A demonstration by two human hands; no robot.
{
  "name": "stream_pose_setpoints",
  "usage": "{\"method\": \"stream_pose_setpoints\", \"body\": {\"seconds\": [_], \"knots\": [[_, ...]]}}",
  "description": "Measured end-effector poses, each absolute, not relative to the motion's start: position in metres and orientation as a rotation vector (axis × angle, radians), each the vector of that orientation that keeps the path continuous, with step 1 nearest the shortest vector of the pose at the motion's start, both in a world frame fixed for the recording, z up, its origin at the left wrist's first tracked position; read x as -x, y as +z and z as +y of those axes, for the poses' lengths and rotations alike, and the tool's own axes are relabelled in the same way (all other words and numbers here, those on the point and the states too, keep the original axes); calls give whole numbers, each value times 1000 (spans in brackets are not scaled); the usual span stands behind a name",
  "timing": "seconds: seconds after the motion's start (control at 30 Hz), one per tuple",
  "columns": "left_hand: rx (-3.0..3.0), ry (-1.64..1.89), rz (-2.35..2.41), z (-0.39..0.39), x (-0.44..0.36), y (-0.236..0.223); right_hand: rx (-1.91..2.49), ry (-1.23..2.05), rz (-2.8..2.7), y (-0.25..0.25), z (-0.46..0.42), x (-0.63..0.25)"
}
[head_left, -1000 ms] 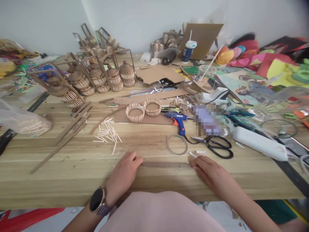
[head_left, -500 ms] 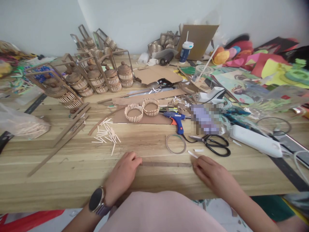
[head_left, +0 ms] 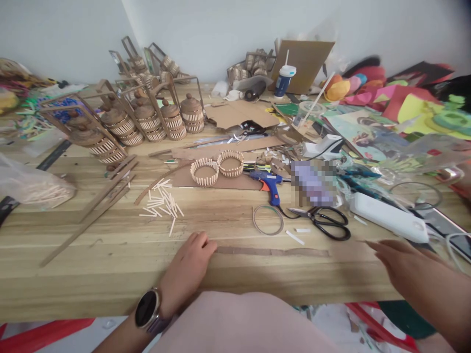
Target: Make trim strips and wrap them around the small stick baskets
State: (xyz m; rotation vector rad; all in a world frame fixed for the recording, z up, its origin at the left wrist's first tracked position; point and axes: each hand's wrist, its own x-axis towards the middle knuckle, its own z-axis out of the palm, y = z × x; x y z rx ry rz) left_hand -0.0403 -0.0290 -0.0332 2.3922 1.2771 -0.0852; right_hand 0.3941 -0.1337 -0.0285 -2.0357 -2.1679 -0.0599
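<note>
Brown strip [head_left: 272,252] flat on the table [head_left: 110,289], left hand [head_left: 193,262] at one end

Head view: laid out sideways across the near part of the table, just in front of the body. Over its left end, fingers of the left hand bunched together, probably to hold it flat and straight; whether pinching or only pressing, impossible to tell. Off to the right, well apart from the free end, right hand [head_left: 415,269] blurred, fingers stretched out; impossible to tell whether anything is held. Beyond the left hand, loose sticks [head_left: 164,202] in a heap; farther right, glue gun [head_left: 272,186] and scissors [head_left: 315,214], all likely placed for easy reach.

Counted in the same view: one strip at the left hand, two stick rings [head_left: 205,181] side by side, one glue gun, one pair of scissors, one thin hoop [head_left: 267,233], two white scraps [head_left: 295,237] just beyond the strip, one cup [head_left: 283,82] at the back. Lidded pots [head_left: 192,115] with tall handles, at least five in the front row. Loose sticks too jumbled for a sure count.
</note>
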Motion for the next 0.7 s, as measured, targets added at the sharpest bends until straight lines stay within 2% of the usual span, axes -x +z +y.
{"method": "stream_pose_setpoints", "body": {"seconds": [0.07,0.17,0.27,0.4,0.5,0.7], "knots": [[-2437,-73,1271,-31,39,-35,2088,-130,-2196,-22,-114,-348],[-2467,-13,1240,-34,36,-37,1910,-10,-2322,-22,-72,-265],[-2449,62,1208,-35,36,-36,1927,51,-2331,-35,-35,-214],[-2296,301,1233,-32,47,-30,1947,65,-2303,-44,-15,-202],[-2159,545,1321,-26,57,-23,1865,121,-2314,-34,-18,-200],[-2014,723,1286,-13,53,-12,1292,361,-2436,-6,-29,-173]]}}
